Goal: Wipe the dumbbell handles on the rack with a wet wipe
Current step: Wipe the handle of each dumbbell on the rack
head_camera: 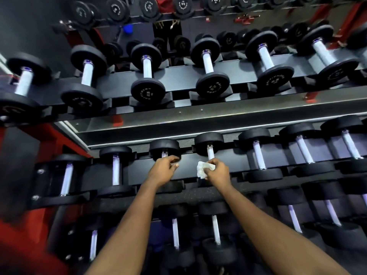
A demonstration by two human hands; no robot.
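A tiered black rack (186, 114) holds rows of black dumbbells with pale shiny handles. On the middle tier my left hand (163, 169) is wrapped around the handle of one dumbbell (164, 148), hiding most of that handle. My right hand (217, 171) pinches a crumpled white wet wipe (203, 170) against the lower part of the neighbouring dumbbell's handle (210, 152). The upper part of that handle shows above my fingers. Both of my forearms reach up from the bottom of the view.
The upper tier carries several smaller dumbbells (148, 76), and a lower tier (215, 233) sits beneath my arms. Larger dumbbells (303, 149) fill the middle tier to the right. A red frame post (17, 143) stands at the left. A mirror behind reflects more weights.
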